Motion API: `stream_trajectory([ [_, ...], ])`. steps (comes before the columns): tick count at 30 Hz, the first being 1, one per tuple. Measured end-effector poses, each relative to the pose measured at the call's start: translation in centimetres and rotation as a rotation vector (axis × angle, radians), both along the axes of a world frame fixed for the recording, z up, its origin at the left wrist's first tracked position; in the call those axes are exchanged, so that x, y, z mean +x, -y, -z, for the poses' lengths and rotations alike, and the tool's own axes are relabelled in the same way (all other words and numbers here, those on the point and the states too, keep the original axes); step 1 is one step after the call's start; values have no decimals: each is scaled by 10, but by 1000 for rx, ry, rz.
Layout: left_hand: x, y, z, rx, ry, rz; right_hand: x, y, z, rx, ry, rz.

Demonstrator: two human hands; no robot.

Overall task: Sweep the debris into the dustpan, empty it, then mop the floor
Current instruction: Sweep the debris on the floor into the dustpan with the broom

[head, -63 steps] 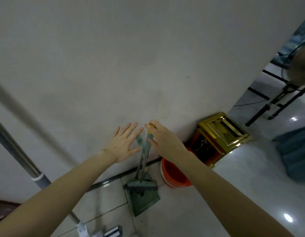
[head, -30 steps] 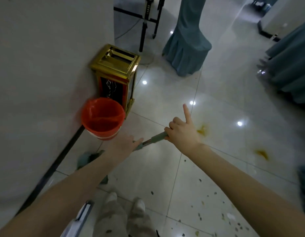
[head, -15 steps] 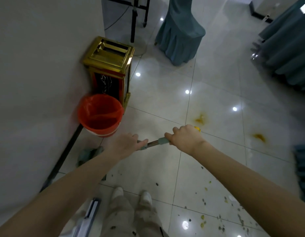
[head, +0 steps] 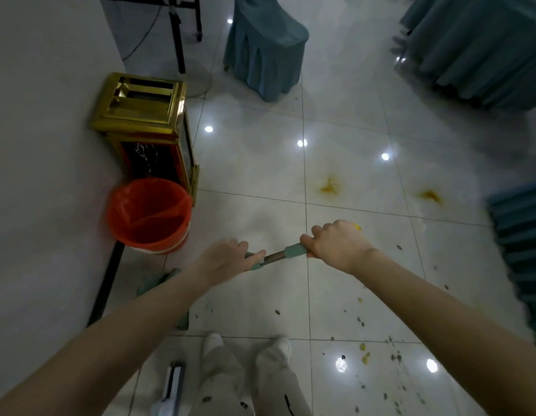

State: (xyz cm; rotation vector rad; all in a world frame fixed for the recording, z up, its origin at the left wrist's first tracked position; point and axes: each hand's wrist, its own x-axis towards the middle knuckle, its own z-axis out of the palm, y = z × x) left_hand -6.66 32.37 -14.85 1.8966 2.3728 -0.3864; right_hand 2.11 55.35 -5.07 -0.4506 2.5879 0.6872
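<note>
My left hand [head: 227, 259] and my right hand [head: 335, 244] both grip a long handle [head: 278, 255] with a metal shaft and green sleeves. A yellow tip shows past my right knuckles. The handle slants down left to the green broom and dustpan head [head: 157, 280], which stands by the wall and is mostly hidden behind my left forearm. I cannot tell whether I hold one handle or two together. Small dark and yellow debris [head: 380, 349] is scattered over the white tiles at the lower right. Two yellow stains [head: 329, 186] mark the floor farther out.
An orange lined bucket [head: 149, 214] stands against the wall, with a gold bin [head: 143, 106] behind it. A white mop head [head: 173, 382] lies by my feet. Teal-covered chairs [head: 263, 46] and a draped table [head: 482, 46] stand beyond, and another teal cover [head: 521, 250] is at the right edge.
I have turned from the wall to face the floor, with the handle taken in both hands. My right index finger, pointing up a second ago, now wraps round the handle.
</note>
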Motion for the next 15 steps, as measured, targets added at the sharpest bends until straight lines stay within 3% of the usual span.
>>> stream_trajectory([
  [10,7,-79,-20,-29,-106,206,53,-77,-17,4,-58,65],
  [15,17,-126,-22,-48,-29,234,79,-114,-19,-12,-48,170],
])
